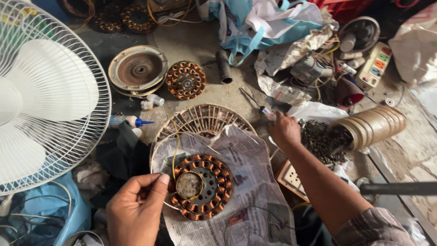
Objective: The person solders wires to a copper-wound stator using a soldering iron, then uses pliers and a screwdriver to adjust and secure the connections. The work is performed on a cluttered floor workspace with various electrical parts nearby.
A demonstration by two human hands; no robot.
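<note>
Head view shows me my left hand (135,207) pinching the round copper-wound motor coil (200,186) on newspaper (255,159), my right hand (284,130) curled over small dark screws (321,141).

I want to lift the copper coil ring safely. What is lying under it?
The copper coil ring lies on a sheet of newspaper, steadied by the left hand. Under the paper a round wire guard shows only at its far edge; the rest is covered.

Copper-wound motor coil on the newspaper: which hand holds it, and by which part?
The left hand grips the copper-wound coil at its left rim, thumb on top. The right hand reaches elsewhere; whether it holds anything cannot be told.
</note>
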